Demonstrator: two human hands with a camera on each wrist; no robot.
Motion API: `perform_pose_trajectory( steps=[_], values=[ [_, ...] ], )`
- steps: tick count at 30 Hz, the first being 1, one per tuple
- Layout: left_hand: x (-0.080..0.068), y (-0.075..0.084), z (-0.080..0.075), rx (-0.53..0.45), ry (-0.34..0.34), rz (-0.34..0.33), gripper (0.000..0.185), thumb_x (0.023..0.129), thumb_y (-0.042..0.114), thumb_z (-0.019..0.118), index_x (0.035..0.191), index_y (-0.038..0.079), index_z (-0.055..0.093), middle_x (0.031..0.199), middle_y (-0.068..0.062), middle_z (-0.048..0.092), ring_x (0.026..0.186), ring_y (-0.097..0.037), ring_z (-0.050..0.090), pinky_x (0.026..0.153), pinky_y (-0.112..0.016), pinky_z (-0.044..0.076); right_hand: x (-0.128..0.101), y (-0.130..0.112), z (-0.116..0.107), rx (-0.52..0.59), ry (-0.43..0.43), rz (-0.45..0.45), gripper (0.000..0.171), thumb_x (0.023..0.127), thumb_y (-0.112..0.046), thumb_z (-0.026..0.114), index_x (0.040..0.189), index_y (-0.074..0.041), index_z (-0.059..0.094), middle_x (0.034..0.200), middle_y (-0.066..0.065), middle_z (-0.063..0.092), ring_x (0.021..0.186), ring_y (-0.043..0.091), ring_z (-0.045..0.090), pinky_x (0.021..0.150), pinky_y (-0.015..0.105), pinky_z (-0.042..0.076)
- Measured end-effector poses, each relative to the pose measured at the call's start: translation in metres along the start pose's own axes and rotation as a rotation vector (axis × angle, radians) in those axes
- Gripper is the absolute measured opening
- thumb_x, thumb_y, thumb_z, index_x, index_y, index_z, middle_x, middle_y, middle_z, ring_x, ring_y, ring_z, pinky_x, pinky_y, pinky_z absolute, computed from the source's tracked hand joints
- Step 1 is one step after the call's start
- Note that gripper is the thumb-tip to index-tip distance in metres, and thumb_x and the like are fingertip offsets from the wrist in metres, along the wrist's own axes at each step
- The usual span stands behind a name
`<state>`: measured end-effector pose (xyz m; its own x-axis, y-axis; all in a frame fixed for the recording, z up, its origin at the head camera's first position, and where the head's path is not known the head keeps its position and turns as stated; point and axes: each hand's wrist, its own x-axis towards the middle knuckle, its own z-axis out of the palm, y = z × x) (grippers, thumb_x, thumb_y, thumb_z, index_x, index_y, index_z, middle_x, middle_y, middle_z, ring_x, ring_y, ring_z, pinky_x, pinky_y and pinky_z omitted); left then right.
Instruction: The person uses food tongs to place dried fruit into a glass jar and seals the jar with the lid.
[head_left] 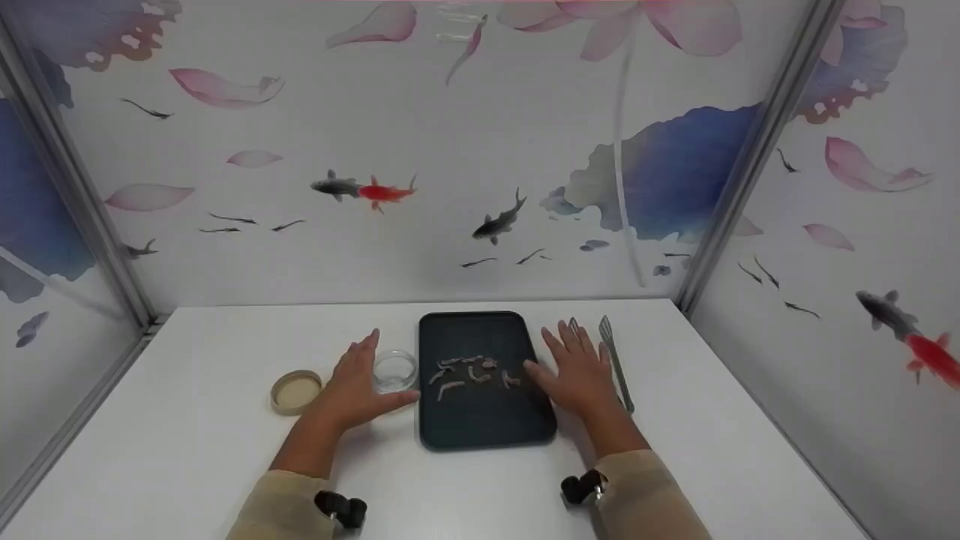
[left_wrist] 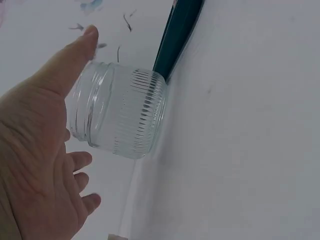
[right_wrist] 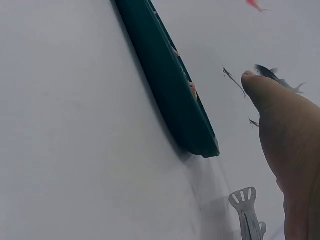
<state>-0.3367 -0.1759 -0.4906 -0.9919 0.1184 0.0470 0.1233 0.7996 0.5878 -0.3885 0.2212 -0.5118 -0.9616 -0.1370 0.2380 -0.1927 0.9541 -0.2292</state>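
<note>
Left grip open, flat on counter, touching glass jar just ahead at its thumb side. Right grip open, resting beside tray, tongs lying lengthwise on its outer side.

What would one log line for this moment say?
left hand: open, flat beside glass jar | right hand: open, by tray | small pieces on tray | tongs untouched

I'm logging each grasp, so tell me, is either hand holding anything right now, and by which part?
Nothing is held. The left hand lies open beside the glass jar, and the right hand rests flat at the dark tray, near the tongs.
</note>
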Motion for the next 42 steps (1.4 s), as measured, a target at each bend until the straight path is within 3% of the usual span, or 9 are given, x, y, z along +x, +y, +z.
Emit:
perform_pose_trajectory(
  steps=[5,9,13,20,30,42],
  values=[
    [0.001,-0.001,0.006,-0.166,-0.023,-0.001,0.133,0.081,0.07,0.083,0.174,0.023,0.001,0.181,-0.016,0.017,0.166,-0.044,0.02,0.131,-0.068,0.025,0.0,0.006,-0.001,0.023,-0.004,0.047,0.086,0.102,-0.08,0.038,0.171,-0.03,0.027,0.182,0.008,0.018,0.169,0.042,0.011,0.132,0.073,0.009],
    [0.003,-0.002,0.01,-0.231,-0.027,0.001,0.131,0.081,0.065,0.086,0.174,0.027,0.001,0.18,-0.013,0.023,0.164,-0.042,0.028,0.13,-0.067,0.028,0.0,0.013,-0.006,0.032,0.003,0.074,0.085,0.104,-0.075,0.041,0.172,-0.027,0.025,0.181,0.009,0.019,0.168,0.043,0.013,0.131,0.074,0.01],
    [0.004,-0.003,0.011,-0.268,-0.024,0.006,0.131,0.082,0.056,0.09,0.174,0.023,0.003,0.177,-0.016,0.029,0.161,-0.042,0.036,0.129,-0.066,0.032,0.001,0.021,-0.01,0.059,0.013,0.12,0.084,0.105,-0.073,0.044,0.172,-0.025,0.026,0.181,0.012,0.02,0.167,0.044,0.015,0.13,0.077,0.01],
    [0.003,-0.002,0.011,-0.295,-0.021,-0.02,0.127,0.082,0.051,0.091,0.173,0.021,0.008,0.175,-0.021,0.031,0.161,-0.044,0.033,0.129,-0.066,0.032,0.002,0.034,-0.012,0.079,-0.006,0.199,0.079,0.108,-0.065,0.043,0.172,-0.022,0.025,0.181,0.017,0.017,0.166,0.048,0.016,0.129,0.076,0.014],
    [0.005,-0.009,0.01,-0.313,-0.023,-0.063,0.116,0.083,0.044,0.092,0.17,0.021,0.019,0.174,-0.022,0.034,0.16,-0.044,0.036,0.128,-0.064,0.034,0.003,0.048,-0.014,0.118,0.027,0.27,0.088,0.107,-0.059,0.049,0.173,-0.011,0.016,0.178,0.023,0.019,0.164,0.05,0.018,0.13,0.071,0.021],
    [0.007,-0.012,0.012,-0.331,-0.028,-0.074,0.119,0.081,0.047,0.093,0.17,0.023,0.019,0.173,-0.021,0.034,0.16,-0.043,0.037,0.128,-0.064,0.035,0.003,0.059,-0.012,0.126,0.036,0.365,0.087,0.101,-0.067,0.057,0.171,-0.024,0.028,0.169,0.02,0.041,0.146,0.053,0.043,0.112,0.075,0.04]
  ],
)
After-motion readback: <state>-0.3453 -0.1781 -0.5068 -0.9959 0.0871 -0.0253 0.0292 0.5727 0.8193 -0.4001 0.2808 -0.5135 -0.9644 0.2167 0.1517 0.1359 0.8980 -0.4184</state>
